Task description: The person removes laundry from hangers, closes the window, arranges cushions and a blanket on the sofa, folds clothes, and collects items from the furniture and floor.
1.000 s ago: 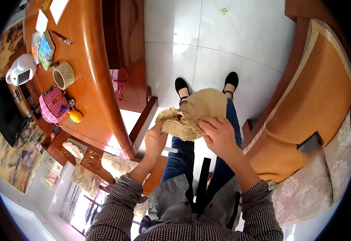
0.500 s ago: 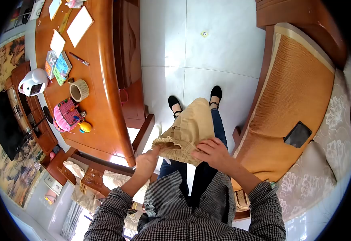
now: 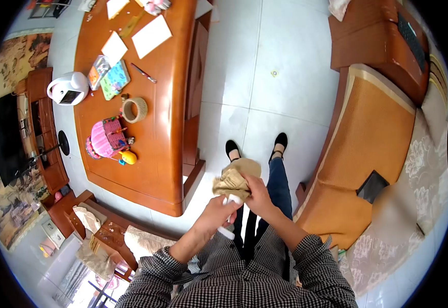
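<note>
A tan cloth piece with a gathered edge (image 3: 244, 168) hangs bunched up in front of my legs. My right hand (image 3: 259, 196) is closed on its right side. My left hand (image 3: 216, 214) is closed at its lower left edge, close to my right hand. A white strip-like object (image 3: 226, 232) shows at my left hand, with a white part also above the fingers; what it is I cannot make out. The inside of the cloth is hidden by its folds.
On the left a wooden table (image 3: 157, 177) holds a pink basket (image 3: 107, 137), a tape roll (image 3: 134, 110), a pen (image 3: 143, 73), booklets and white cards. On the right, a sofa with an orange mat (image 3: 331, 185) bears a dark tablet-like object (image 3: 372, 187).
The cloth has gone from spread out to bunched, and my hands have come close together. The view has shifted, so more of the table shows.
</note>
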Motion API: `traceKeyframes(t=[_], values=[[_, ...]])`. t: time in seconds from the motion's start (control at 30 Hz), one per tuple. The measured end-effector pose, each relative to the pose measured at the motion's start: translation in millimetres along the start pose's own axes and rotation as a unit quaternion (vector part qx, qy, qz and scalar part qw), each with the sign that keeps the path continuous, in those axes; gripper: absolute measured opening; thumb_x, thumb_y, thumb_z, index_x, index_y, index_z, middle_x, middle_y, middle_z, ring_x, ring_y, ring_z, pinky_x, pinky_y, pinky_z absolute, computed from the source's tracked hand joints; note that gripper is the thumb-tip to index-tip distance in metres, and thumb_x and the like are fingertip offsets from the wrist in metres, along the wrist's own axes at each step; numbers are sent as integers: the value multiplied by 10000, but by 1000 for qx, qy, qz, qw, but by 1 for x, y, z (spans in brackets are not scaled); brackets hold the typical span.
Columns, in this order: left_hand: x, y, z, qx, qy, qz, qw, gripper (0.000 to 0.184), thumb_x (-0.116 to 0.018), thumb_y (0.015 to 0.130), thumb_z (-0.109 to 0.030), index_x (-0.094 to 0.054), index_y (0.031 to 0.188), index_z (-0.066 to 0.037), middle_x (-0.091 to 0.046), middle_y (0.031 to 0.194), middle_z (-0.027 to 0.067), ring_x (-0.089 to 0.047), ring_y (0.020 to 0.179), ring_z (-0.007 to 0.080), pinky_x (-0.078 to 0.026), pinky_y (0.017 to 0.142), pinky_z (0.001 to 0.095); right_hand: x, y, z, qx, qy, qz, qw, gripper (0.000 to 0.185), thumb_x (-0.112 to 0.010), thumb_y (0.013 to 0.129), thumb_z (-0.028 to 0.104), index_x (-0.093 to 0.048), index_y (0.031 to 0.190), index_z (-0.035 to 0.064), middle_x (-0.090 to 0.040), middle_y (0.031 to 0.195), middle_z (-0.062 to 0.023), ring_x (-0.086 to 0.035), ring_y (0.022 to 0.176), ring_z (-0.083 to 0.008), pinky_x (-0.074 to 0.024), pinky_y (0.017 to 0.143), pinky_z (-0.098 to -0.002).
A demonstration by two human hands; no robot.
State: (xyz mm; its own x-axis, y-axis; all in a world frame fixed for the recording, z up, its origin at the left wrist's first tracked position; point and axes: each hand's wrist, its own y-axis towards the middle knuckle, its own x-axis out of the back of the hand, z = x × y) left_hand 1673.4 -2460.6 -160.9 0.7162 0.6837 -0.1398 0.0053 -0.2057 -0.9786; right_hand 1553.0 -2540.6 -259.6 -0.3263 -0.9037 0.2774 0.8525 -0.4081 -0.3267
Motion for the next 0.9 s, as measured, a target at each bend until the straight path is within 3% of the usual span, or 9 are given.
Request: traceKeyframes(t=[0.1, 0.17, 0.3, 0.37, 0.4, 0.47, 0.63, 0.73, 0.9], values=[[27, -22, 11, -180, -50, -163, 969, 296, -556, 799, -96, -523, 1081, -14, -512, 576, -13, -451, 456, 45, -337, 389, 176, -19, 18, -1, -144, 223, 19, 964, 497, -615, 700, 38, -463, 1173, 38, -602, 942, -109, -600, 813, -182, -472, 711, -296], [57, -28, 17, -280, -74, -237, 927, 413, -561, 788, -62, -462, 1187, -19, -534, 629, -9, -438, 450, 39, -337, 390, 161, -18, 39, 9, -210, 446, -16, 870, 423, -554, 771, 35, -441, 1177, -5, -584, 994, -83, -575, 891, -150, -465, 763, -281], [76, -2, 35, -248, -17, -71, 966, 671, -638, 746, -87, -278, 1309, -37, -567, 756, 11, -459, 500, 34, -369, 424, 155, -15, 64, 57, -259, 572, 14, 778, 385, -512, 798, 18, -423, 1168, -43, -559, 1045, -89, -551, 949, -169, -445, 822, -272], [60, 4, 27, -168, -47, -79, 982, 345, -650, 752, -130, -476, 1035, -39, -549, 640, 9, -457, 464, 49, -343, 395, 169, -38, 70, 71, -243, 575, 37, 780, 375, -514, 812, 45, -417, 1164, -40, -545, 1060, -89, -534, 964, -160, -434, 833, -267], [61, 11, 29, -137, -73, -76, 985, 215, -652, 754, -142, -526, 901, -48, -533, 588, 8, -453, 448, 56, -327, 378, 176, -46, 74, 77, -195, 505, 67, 838, 380, -518, 825, 74, -404, 1168, -43, -526, 1075, -88, -517, 968, -147, -428, 829, -259], [69, 22, 32, -156, -206, -106, 960, 135, -613, 785, -116, -486, 804, -73, -435, 466, -4, -396, 373, 80, -278, 329, 201, -53, 82, 85, -179, 514, 78, 835, 397, -531, 830, 92, -394, 1180, -37, -514, 1082, -85, -508, 962, -138, -423, 823, -250], [121, 35, 57, -151, -320, -211, 911, 127, -598, 801, -194, -494, 794, -122, -435, 475, -32, -392, 345, 76, -279, 307, 204, -88, 81, 60, -147, 348, 71, 923, 426, -575, 825, 149, -425, 1201, 16, -526, 1101, -98, -522, 972, -164, -430, 828, -275], [174, 20, 62, -168, -375, -88, 908, 124, -549, 831, -243, -510, 770, -143, -446, 491, -47, -431, 390, 66, -327, 313, 207, -84, 66, 21, -200, 249, 27, 947, 373, -593, 810, 170, -495, 1134, 13, -577, 1011, -87, -561, 899, -165, -457, 774, -283], [238, 20, 80, -105, -499, -142, 849, 367, -474, 865, -404, -416, 577, -185, -275, 398, -82, -229, 303, 59, -159, 268, 195, -40, 22, -25, -279, 143, -30, 949, 298, -593, 778, 204, -563, 1011, 20, -617, 910, -118, -587, 868, -200, -452, 759, -274]])
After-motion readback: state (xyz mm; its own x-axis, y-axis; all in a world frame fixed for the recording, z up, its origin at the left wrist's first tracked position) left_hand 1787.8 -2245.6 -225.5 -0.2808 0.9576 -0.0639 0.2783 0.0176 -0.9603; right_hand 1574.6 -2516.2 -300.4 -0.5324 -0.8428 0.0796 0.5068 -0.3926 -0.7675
